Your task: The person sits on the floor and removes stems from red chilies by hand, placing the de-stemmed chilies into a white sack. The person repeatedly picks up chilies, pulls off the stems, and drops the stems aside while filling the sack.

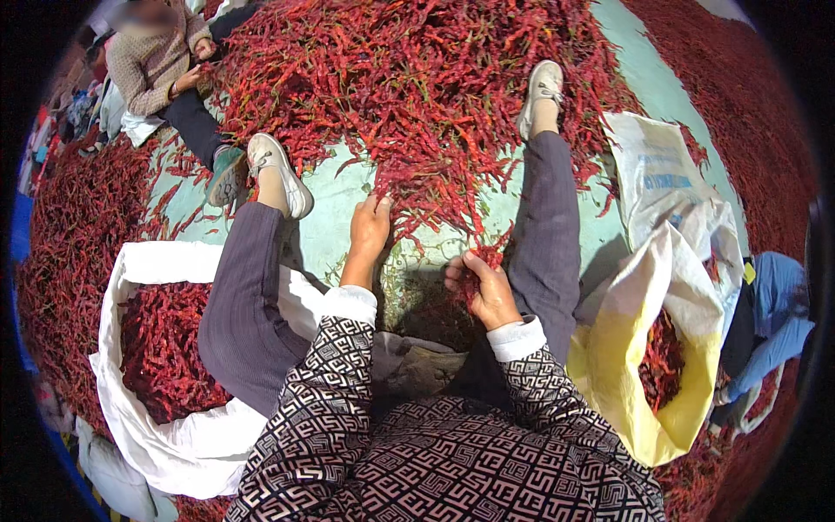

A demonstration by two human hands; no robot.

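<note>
A large heap of dried red chili peppers (404, 85), many with stems, spreads before me and tapers to a point between my legs. My left hand (370, 228) is at the near left edge of that point, its fingertips against the peppers; whether they pinch one is hidden. Closer to my body, my right hand (490, 290) holds a small bunch of red chilies (471, 287) in curled fingers. Loose stems and bits (417, 261) lie on the pale green ground sheet (339, 176) between the hands.
A white sack (169, 261) of chilies stands open by my left leg. At my right is a yellow-and-white woven sack (691, 404), also holding chilies; a printed white sack (652, 163) lies beyond. Another person (153, 72) sits at upper left. Someone's blue-clad leg (776, 326) shows at right.
</note>
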